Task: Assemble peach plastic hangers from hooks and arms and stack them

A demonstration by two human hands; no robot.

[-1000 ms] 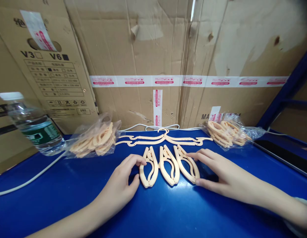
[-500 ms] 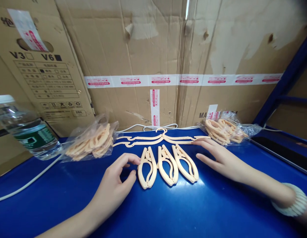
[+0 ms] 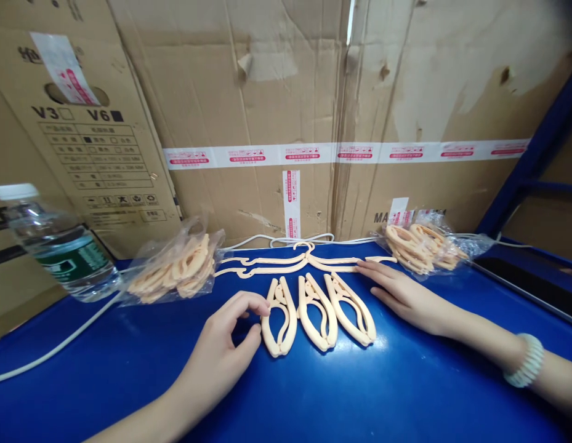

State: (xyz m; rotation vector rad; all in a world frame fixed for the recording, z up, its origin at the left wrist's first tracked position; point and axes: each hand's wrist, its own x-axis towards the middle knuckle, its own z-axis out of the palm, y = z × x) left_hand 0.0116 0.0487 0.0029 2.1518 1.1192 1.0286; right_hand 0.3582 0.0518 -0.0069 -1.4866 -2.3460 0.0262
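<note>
Three folded peach-coloured plastic hangers lie in a row on the blue table [image 3: 286, 406]: a left one [image 3: 292, 317], a middle one [image 3: 332, 320] and a right one [image 3: 369, 319]. Behind them are unfolded hangers [image 3: 276, 269], their arms spread sideways and hooks toward the back. My left hand [image 3: 225, 335] has its fingers curved, thumb and index apart, with the index fingertip at the left folded hanger's outer edge. Stretched out flat, my right hand [image 3: 401, 295] has its fingertips at the unfolded hangers' right arm, and grips nothing.
Clear bags of folded hangers lie at left [image 3: 175, 271] and right [image 3: 422, 246]. A water bottle [image 3: 68, 252] stands far left, near a white cable [image 3: 59, 347]. Cardboard boxes [image 3: 249, 203] line the back. A dark flat device [image 3: 530, 289] lies at right.
My right thumb has drawn in toward the fingers, and that hand lies flatter. The view has shifted slightly. My left hand keeps its place by the left folded hanger.
</note>
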